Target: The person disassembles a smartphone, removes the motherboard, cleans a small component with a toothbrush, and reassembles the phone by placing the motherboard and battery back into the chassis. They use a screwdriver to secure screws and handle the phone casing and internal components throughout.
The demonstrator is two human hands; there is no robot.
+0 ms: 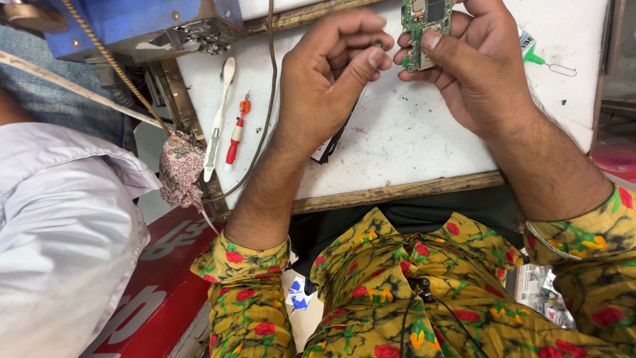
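Over the far side of the white bench (411, 146), the right hand (474, 69) pinches a green circuit board (424, 30) between thumb and fingers, while the left hand (331, 69), fingers curled, thumb pressed to forefinger, sits just beside it, a brush (218, 119) and screwdriver (236, 132) lying left.

Both hands raised to upper centre of frame, fingertips close together.

Left hand (331, 69) sat at upper centre, back of hand toward the camera, fingers curled inward into a loose fist, thumb pressed against the side of the forefinger in a fine pinch; whatever it pinched was too small to tell. Left forearm ran down and left to a floral cuff at lower centre-left. Right hand (474, 63) sat at upper right of centre, fingers partly closed, thumb laid forward across them in a grip. Right forearm, bare, slanted down to the right edge, sleeve pushed up near the elbow. Thumb tips lay just beside each other.
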